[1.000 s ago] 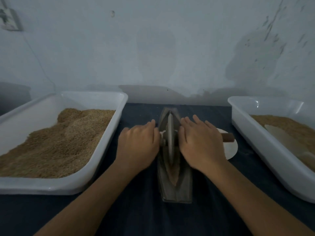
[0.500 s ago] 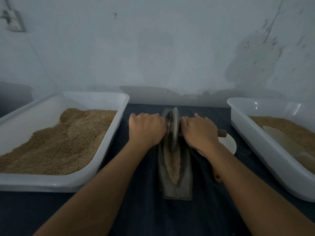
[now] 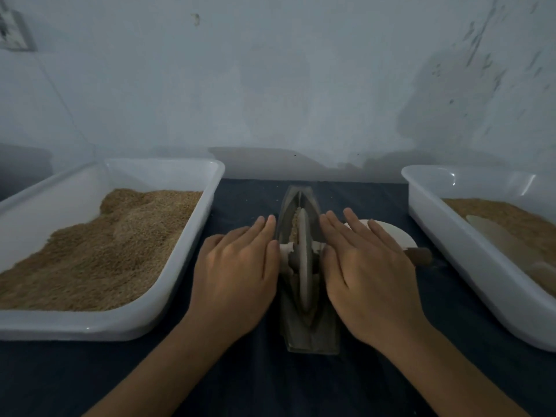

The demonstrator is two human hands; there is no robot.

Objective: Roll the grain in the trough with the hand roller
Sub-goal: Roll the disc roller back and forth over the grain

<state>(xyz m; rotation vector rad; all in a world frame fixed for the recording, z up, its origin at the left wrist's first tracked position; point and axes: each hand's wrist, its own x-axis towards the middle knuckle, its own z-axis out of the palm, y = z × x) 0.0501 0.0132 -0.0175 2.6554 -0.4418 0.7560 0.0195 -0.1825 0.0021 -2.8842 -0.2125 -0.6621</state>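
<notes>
Trough point(image 3: 313, 335) holds grain point(image 3: 295, 224) (trays point(image 3: 168, 284) too)

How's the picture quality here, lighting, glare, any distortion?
Head view: dim, bluish light; small glare spots on the right tray rim; wide-angle bending at the left tray edges; hands and roller wheel reasonably sharp; soft shadows on the wall.

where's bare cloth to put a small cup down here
Free: the dark cloth between the left tray and the trough, beyond the left hand; also the near strip in front of the trough, between the forearms. Crowded: right of the trough, where the right hand, a white disc and the right tray sit close.
</notes>
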